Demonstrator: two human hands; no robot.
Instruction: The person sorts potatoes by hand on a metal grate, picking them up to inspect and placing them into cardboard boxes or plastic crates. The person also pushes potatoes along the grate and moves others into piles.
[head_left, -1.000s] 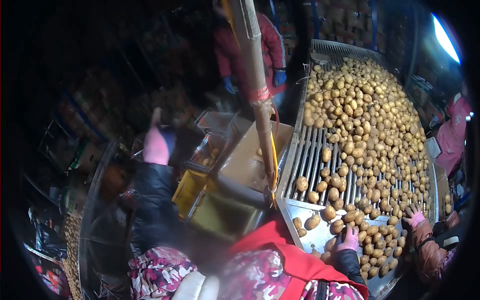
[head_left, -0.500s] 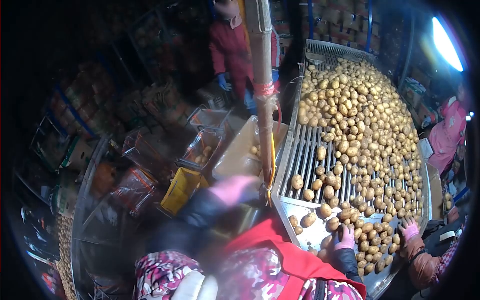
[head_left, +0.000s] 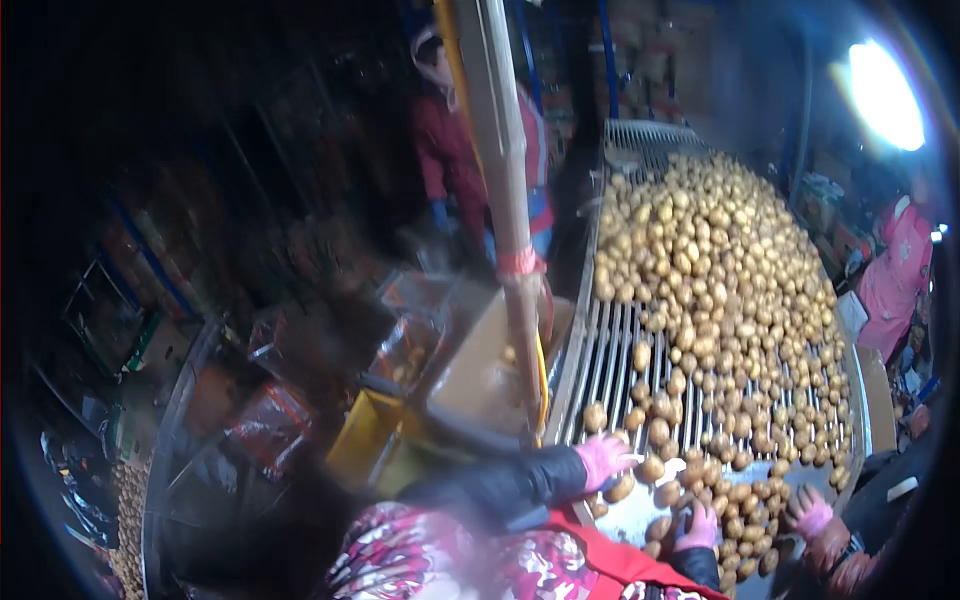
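Observation:
My left hand (head_left: 604, 461), in a pink glove, reaches across the left edge of the metal chute. Its fingers look stretched out, just above a few potatoes (head_left: 620, 488) lying on the pale plate. Also gloved in pink, my right hand (head_left: 697, 527) rests at the near pile of potatoes (head_left: 741, 528), its fingers apart and touching them. Brown, round and oval, the potatoes vary in size. No potato shows clearly gripped in either hand, though the undersides of both are hidden.
A slatted sorting rack (head_left: 615, 345) bears a big heap of potatoes (head_left: 720, 260). A co-worker's gloved hand (head_left: 810, 513) is at the right edge. A pole (head_left: 508, 170), a yellow crate (head_left: 362, 440) and a cardboard box (head_left: 480, 385) stand left. Another person (head_left: 455, 160) stands behind the pole.
My left hand has swung right, from over the yellow crate to the potatoes at the chute's left edge. My right hand stays by the near pile. The view has tilted slightly.

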